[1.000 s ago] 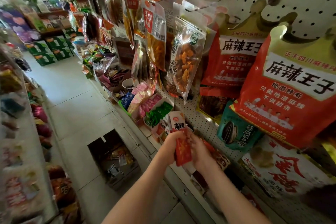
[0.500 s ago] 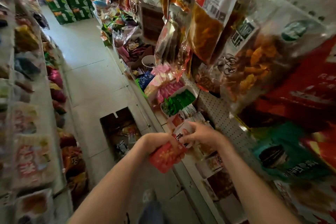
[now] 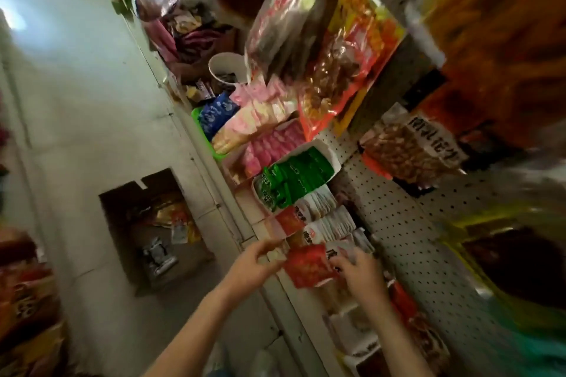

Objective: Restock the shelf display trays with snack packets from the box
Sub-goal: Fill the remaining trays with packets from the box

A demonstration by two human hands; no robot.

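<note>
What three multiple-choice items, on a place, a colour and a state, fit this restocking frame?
1. Where is the cardboard box? A on a peg; B on the floor; C under an arm.
2. What colour are the packets in the white tray? A green; B purple; C black.
3. How is the red packet? A hanging on a peg; B lying on the floor; C held by both hands.
Key: B, it sits open on the floor in the aisle; A, green packets fill it; C, the left hand and right hand hold its two sides.
</note>
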